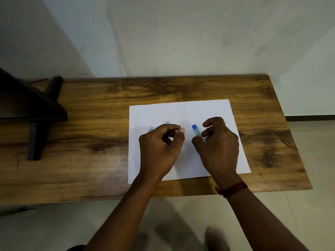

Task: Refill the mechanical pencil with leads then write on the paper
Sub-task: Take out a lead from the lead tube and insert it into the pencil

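A white sheet of paper (181, 113) lies on the wooden table (101, 115). My left hand (160, 149) rests on the paper with its fingers curled over a light blue mechanical pencil (150, 129); only small blue bits show past the knuckles. My right hand (217, 144) pinches a small blue lead case (196, 130) between thumb and fingers, its blue end pointing away from me just above the paper. The two hands are a little apart. The pencil's tip and the leads are hidden.
A dark stand with angled legs (36, 113) sits on the table's left part. The table's right edge (290, 133) drops off to a tiled floor. A pale wall rises behind the table. A red band circles my right wrist (233, 189).
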